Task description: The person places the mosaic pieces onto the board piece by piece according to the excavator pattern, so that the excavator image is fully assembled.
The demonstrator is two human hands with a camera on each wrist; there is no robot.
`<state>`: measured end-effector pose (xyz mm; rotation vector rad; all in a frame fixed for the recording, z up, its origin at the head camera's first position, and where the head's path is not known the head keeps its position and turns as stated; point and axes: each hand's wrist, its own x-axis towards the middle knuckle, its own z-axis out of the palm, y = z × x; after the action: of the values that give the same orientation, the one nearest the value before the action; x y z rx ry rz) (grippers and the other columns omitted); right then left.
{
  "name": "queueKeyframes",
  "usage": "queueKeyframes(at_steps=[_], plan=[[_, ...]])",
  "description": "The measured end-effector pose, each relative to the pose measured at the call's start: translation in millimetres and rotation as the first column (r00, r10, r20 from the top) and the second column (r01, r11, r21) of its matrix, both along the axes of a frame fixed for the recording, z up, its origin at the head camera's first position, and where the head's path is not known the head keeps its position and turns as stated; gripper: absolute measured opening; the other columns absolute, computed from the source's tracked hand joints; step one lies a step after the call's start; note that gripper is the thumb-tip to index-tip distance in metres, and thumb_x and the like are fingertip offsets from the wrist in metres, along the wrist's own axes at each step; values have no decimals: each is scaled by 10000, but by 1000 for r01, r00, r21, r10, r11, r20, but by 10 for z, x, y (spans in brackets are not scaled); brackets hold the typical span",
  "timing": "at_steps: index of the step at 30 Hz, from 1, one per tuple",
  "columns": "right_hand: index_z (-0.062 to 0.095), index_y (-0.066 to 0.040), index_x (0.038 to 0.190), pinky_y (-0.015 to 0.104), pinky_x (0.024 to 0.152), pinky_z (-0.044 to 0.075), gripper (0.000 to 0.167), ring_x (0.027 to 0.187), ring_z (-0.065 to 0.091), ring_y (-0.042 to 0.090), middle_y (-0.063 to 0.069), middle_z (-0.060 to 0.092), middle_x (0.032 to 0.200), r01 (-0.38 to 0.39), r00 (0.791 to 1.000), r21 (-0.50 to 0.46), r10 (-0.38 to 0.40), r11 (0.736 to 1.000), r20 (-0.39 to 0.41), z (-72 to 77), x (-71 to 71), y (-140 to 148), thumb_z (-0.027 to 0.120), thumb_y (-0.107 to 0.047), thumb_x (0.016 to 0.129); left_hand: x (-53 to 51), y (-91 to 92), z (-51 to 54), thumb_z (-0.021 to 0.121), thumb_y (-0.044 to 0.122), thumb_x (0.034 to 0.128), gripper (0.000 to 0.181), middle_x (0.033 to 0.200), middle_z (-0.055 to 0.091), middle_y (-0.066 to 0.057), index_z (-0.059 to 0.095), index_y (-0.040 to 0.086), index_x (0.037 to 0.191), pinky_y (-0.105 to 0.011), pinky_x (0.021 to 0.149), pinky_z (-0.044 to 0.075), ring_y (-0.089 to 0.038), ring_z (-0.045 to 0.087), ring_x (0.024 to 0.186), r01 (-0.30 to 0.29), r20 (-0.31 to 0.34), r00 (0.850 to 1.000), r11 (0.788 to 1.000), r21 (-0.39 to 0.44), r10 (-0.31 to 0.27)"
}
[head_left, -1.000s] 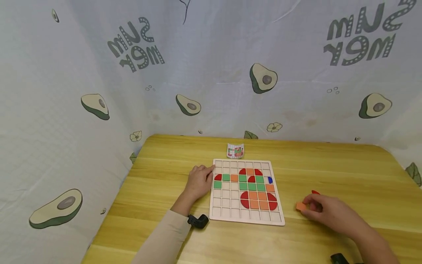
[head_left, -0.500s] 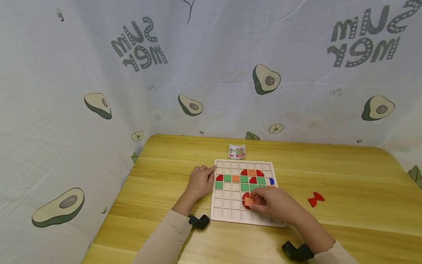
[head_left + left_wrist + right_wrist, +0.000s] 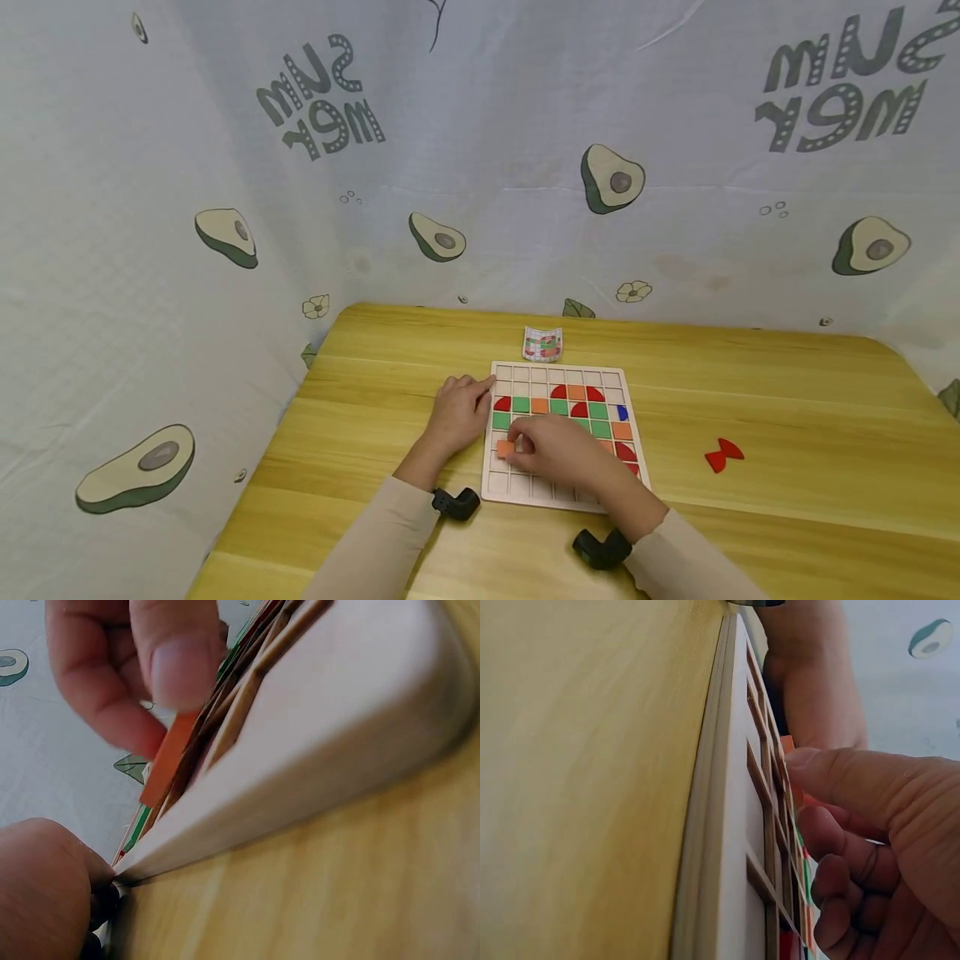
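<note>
A square-gridded wooden board (image 3: 523, 490) lies on the table with red, green and orange tiles and one blue piece set in its cells. Over its left part, my right hand (image 3: 561, 448) pinches an orange square tile (image 3: 506, 449) between thumb and fingers. In the left wrist view that tile (image 3: 169, 759) is tilted above the grid; whether it touches the board, I cannot tell. My left hand (image 3: 454, 417) rests at the board's left side, a finger reaching its edge near the upper left corner. The right hand covers several middle tiles.
Two red quarter-round pieces (image 3: 731, 448) lie touching on the table, right of the board. Behind the board stands a small curled pattern card (image 3: 542, 344). A white printed curtain (image 3: 480, 150) hangs at the table's back and left.
My right hand has carried the orange tile from the table at right, leftward across the board to its left columns. The left hand stays at the board's edge.
</note>
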<state>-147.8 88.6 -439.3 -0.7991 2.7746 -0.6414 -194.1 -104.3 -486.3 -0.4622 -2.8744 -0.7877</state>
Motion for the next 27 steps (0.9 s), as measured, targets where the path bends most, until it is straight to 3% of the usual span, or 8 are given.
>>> queueKeyframes(at_steps=[12, 17, 23, 27], plan=[[745, -140, 1035, 246, 585, 400, 159, 617, 476, 69, -101, 546, 677, 53, 999, -23, -53, 998, -8, -16, -68, -68, 749, -240, 911, 0, 9, -2, 557, 214, 1037, 365, 1085, 719, -62, 668, 172, 1382, -346, 795, 417, -222, 542, 902, 0, -3, 1000, 1000, -6, 0], [746, -157, 1087, 236, 575, 401, 216, 593, 475, 61, -114, 540, 672, 98, 995, -37, -96, 995, 34, 34, -12, 125, 766, -282, 912, 5, 20, -5, 554, 221, 1041, 367, 1103, 719, -64, 662, 172, 1389, -349, 796, 417, -226, 550, 919, 5, 2, 1000, 1000, 2, -5], [755, -161, 1084, 232, 580, 395, 202, 601, 457, 62, -112, 535, 669, 150, 989, -25, -149, 988, 12, 90, 87, 471, 774, -264, 911, 11, 19, -16, 556, 210, 1041, 367, 1109, 717, -70, 660, 160, 1389, -345, 799, 418, -219, 546, 907, 11, -2, 1000, 1000, 15, -10], [765, -170, 1081, 230, 592, 395, 188, 628, 455, 58, -117, 523, 675, 152, 988, -14, -152, 988, 16, 59, 155, 516, 769, -249, 911, 5, 12, -40, 555, 208, 1042, 365, 1112, 718, -73, 661, 160, 1389, -343, 803, 410, -216, 536, 897, 7, -3, 1000, 1000, 17, -7]])
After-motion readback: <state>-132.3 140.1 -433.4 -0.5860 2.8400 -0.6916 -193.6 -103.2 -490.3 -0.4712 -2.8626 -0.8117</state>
